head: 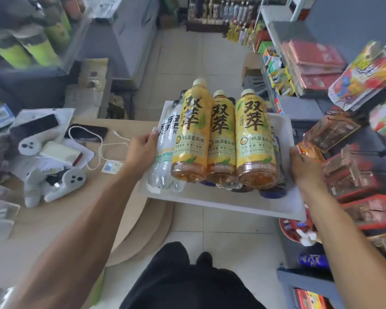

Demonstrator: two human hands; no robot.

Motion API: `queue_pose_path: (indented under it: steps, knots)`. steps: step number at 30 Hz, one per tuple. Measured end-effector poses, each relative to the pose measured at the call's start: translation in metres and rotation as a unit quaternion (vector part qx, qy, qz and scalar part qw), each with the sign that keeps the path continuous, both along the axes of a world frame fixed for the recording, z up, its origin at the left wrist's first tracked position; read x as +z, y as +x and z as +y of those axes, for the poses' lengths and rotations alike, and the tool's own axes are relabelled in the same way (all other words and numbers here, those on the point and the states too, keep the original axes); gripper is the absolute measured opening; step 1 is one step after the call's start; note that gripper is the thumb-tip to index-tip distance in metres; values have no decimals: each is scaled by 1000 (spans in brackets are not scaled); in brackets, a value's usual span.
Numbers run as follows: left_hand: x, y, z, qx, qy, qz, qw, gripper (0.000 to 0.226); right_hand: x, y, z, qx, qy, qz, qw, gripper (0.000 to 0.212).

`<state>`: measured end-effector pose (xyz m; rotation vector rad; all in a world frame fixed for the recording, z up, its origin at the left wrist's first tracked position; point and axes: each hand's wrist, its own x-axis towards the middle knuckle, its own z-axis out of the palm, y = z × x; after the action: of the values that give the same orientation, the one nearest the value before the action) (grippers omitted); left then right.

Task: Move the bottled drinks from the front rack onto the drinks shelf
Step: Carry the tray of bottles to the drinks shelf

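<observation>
— What are the fingers doing?

— The left hand (140, 150) curls over the left rim of the white tray (232, 204), fingertips tucked out of sight between the rim and the clear bottle (165, 150); the right hand (303, 168) grasps the right rim, its fingers hidden beneath; the tray hangs above the tiled floor (187, 63), between the wooden counter (54, 219) and the snack shelves (354, 175).

— And the drinks?

— They lie on their sides in the tray, caps pointing away; three yellow tea bottles (221, 134) rest side by side on top, smooth plastic with cream caps and amber liquid at the base; bold dark characters read 双萃; the smaller print is too fine to read; the clear bottle lies just beside them on the left, ribbed, white label partly covered.

— Anything underneath?

— Dark shapes show below the yellow ones, mostly hidden; I cannot tell what they are; the snack packets (366, 70) on the right are blurred.
</observation>
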<state>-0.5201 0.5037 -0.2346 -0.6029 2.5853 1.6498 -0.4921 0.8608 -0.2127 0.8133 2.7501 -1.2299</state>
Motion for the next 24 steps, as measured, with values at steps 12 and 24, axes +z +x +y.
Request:
queue_pose_path:
  steps: [12, 24]
  knots:
    - [-19, -201, 61, -18, 5, 17, 1000, 61, -4, -195, 64, -4, 5, 15, 1000, 57]
    - [-8, -452, 73, 13, 4, 23, 1000, 68, 14, -460, 81, 22, 1, 42, 999, 63]
